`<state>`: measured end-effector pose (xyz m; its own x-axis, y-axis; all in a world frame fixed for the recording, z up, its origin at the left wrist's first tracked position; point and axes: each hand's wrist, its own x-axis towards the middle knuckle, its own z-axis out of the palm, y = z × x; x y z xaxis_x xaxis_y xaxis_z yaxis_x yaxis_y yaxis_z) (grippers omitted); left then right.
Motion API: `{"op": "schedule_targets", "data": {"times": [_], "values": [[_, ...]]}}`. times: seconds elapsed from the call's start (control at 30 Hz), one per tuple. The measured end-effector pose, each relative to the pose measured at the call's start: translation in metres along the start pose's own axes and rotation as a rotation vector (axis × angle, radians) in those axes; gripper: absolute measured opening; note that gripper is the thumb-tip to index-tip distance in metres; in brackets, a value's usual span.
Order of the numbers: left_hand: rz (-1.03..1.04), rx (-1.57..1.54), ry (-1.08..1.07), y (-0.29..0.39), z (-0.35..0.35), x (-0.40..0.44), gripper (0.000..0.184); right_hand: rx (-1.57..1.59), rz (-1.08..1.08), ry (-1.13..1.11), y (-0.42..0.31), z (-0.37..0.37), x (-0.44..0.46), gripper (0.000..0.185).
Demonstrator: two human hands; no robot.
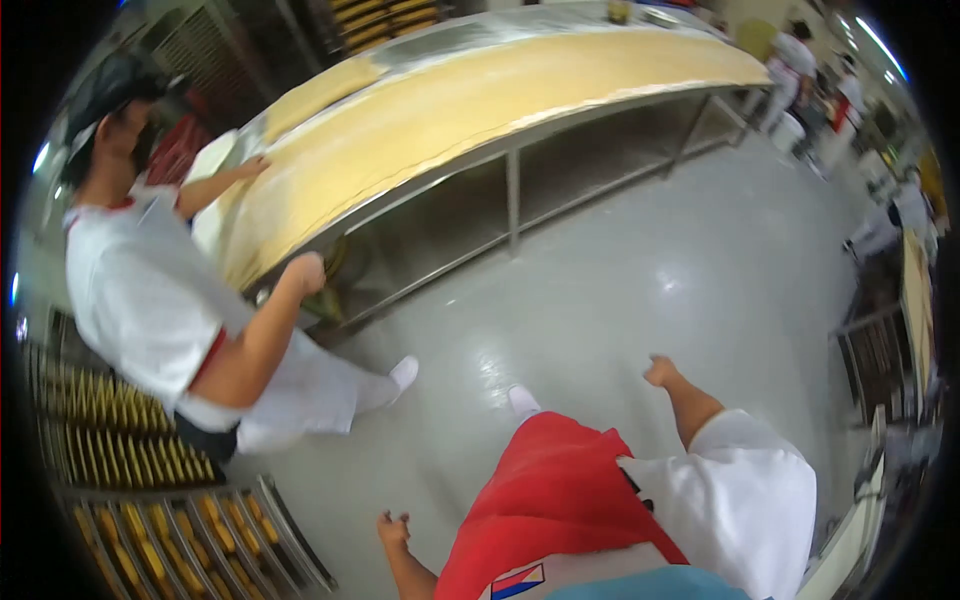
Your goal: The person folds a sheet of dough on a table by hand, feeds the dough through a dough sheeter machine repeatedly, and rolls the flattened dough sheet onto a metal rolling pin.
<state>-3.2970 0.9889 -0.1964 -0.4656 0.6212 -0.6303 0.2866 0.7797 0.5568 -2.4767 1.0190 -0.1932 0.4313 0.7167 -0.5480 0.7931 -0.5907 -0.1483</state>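
My left hand hangs low in the air over the floor, with its fingers loosely bent and apart. It holds nothing. Out to the right, my right hand is also in mid-air, small and a little blurred. Its fingers look loosely curled, and nothing shows in them. Neither hand touches anything. Ahead stands a long metal table with a wide sheet of yellow dough spread along it. My red apron shows between my arms.
A co-worker in white stands close on the left, one hand over the table's end. Racks of long yellow baked pieces stand at the lower left. More people work at the far right. Grey floor lies before me.
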Motion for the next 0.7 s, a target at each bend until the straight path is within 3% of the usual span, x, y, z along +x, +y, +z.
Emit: {"op": "schedule_targets", "data": {"times": [0.03,0.1,0.2,0.27,0.37,0.47,0.5,0.6,0.7], "values": [[-0.122,-0.004,-0.071,0.029,0.003,-0.023,0.071,-0.030,-0.008,0.018,-0.013,-0.017,0.014,0.067],[-0.180,-0.158,-0.055,0.036,0.011,-0.022,0.068,0.039,0.060,0.137,-0.037,-0.044,0.048,0.064],[-0.202,-0.044,-0.045,0.048,0.008,-0.033,0.065,0.185,0.148,0.138,-0.072,-0.102,0.063,0.060],[-0.247,-0.016,-0.040,0.075,0.002,-0.048,0.064,0.174,0.100,0.247,-0.080,-0.115,0.079,0.058],[-0.243,-0.010,-0.057,0.103,0.003,-0.023,0.062,0.237,0.189,0.222,-0.099,-0.135,0.065,0.058],[-0.196,-0.028,-0.035,0.085,-0.013,-0.001,0.061,0.229,0.145,0.292,-0.083,-0.106,0.056,0.060],[-0.187,-0.043,-0.018,0.079,-0.017,0.011,0.062,0.132,0.039,0.300,-0.069,-0.092,0.053,0.062],[-0.152,-0.103,0.048,0.066,-0.025,0.049,0.062,0.019,0.206,0.194,-0.073,-0.085,0.033,0.070],[-0.111,-0.114,0.100,0.040,-0.028,0.084,0.061,0.095,0.229,0.175,-0.101,-0.106,-0.003,0.074]]}}
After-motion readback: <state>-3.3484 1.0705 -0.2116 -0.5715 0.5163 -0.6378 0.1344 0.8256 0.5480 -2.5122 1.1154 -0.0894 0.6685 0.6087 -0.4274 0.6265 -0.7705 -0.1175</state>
